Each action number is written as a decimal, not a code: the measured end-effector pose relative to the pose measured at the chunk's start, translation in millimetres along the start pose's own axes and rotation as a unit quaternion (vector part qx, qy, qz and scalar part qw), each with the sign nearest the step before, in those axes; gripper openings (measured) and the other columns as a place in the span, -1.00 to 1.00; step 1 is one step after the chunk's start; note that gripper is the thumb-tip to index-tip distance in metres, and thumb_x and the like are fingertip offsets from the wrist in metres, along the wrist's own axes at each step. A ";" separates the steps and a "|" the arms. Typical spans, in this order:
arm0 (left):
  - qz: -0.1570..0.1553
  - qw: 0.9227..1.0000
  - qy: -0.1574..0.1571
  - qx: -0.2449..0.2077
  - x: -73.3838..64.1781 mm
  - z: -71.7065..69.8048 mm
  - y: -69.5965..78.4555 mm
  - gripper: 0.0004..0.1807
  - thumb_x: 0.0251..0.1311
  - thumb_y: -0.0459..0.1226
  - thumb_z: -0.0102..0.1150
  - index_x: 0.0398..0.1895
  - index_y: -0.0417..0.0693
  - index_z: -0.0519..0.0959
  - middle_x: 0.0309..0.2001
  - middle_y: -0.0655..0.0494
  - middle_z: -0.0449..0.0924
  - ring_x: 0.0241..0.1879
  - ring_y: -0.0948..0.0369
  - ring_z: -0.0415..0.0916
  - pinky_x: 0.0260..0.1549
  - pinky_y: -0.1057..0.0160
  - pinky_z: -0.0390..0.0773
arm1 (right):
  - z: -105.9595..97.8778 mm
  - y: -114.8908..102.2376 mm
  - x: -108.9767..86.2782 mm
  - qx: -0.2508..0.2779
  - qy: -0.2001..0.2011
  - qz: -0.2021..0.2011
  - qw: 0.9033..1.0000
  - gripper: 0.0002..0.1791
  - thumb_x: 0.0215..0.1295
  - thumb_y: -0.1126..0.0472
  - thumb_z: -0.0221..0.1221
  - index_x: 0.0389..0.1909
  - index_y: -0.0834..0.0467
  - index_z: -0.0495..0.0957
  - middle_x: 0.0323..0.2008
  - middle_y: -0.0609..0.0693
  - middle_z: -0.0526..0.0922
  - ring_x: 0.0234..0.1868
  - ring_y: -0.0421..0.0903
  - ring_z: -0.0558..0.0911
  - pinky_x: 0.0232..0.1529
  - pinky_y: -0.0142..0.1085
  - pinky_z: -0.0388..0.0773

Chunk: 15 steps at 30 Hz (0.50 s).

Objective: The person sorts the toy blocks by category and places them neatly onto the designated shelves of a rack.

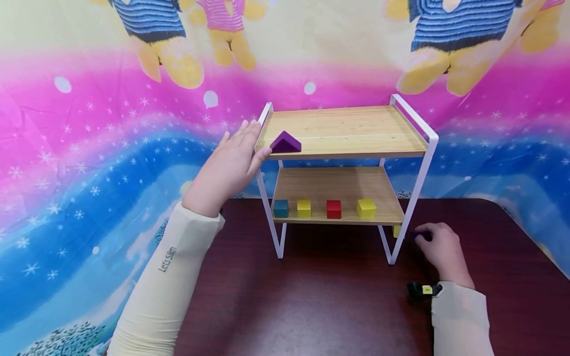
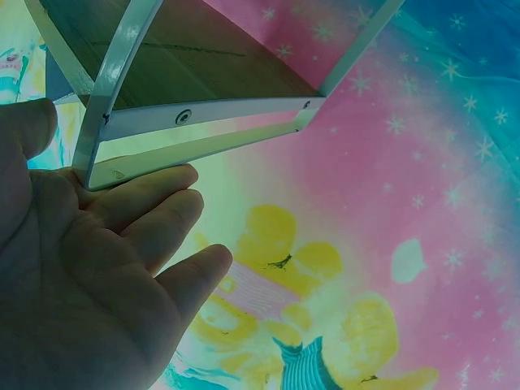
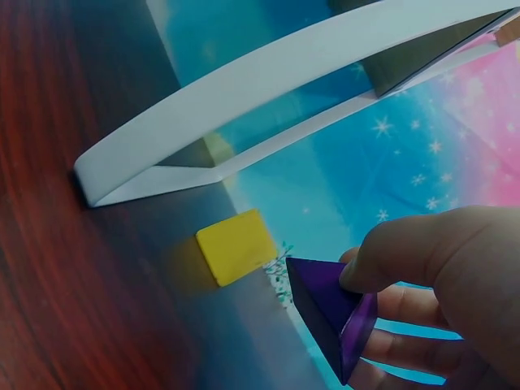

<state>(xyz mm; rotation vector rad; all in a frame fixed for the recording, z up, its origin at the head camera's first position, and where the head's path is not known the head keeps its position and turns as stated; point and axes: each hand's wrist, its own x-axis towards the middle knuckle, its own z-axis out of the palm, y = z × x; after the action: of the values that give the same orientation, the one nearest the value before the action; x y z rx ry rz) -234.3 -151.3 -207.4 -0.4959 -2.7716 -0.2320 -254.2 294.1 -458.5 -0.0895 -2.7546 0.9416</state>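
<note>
My left hand (image 1: 227,165) rests against the left rail of a two-tier shelf (image 1: 343,123), its fingers fairly straight. The thumb tip is right at a purple triangular block (image 1: 286,142) on the upper board's front left corner. In the left wrist view, the fingers lie along the white metal rail (image 2: 195,153). Low at the right, beside the shelf's right leg, my right hand (image 1: 445,249) pinches another purple triangular block (image 3: 329,313) between thumb and fingers. Close to it in the right wrist view, a yellow block (image 3: 237,248) stands on the table, partly hidden by the leg from the head.
On the lower board (image 1: 331,185) stand a teal cube (image 1: 281,208), a yellow cube (image 1: 304,208), a red cube (image 1: 333,209) and another yellow cube (image 1: 366,208) in a row. The dark table (image 1: 311,301) bears the shelf, with a printed cloth (image 1: 111,148) behind.
</note>
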 end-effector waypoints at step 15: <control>-0.002 1.000 -0.002 -0.007 -0.4 0.0 -0.2 -0.20 0.55 0.12 -0.19 0.66 -0.04 -0.10 0.63 0.03 -0.12 0.61 0.11 -0.26 0.55 -0.04 -0.27 | -13.1 -11.2 -4.8 0.007 0.021 -0.009 1.000 -0.72 0.36 0.38 0.19 0.04 0.43 0.61 0.08 0.46 0.44 0.06 0.41 0.41 0.03 0.38 0.47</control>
<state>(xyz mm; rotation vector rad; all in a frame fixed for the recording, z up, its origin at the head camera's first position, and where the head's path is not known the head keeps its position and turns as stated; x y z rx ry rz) -234.1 -151.6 -207.6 -0.4945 -2.7760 -0.2523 -246.3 292.4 -442.5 -0.0800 -2.7063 0.9436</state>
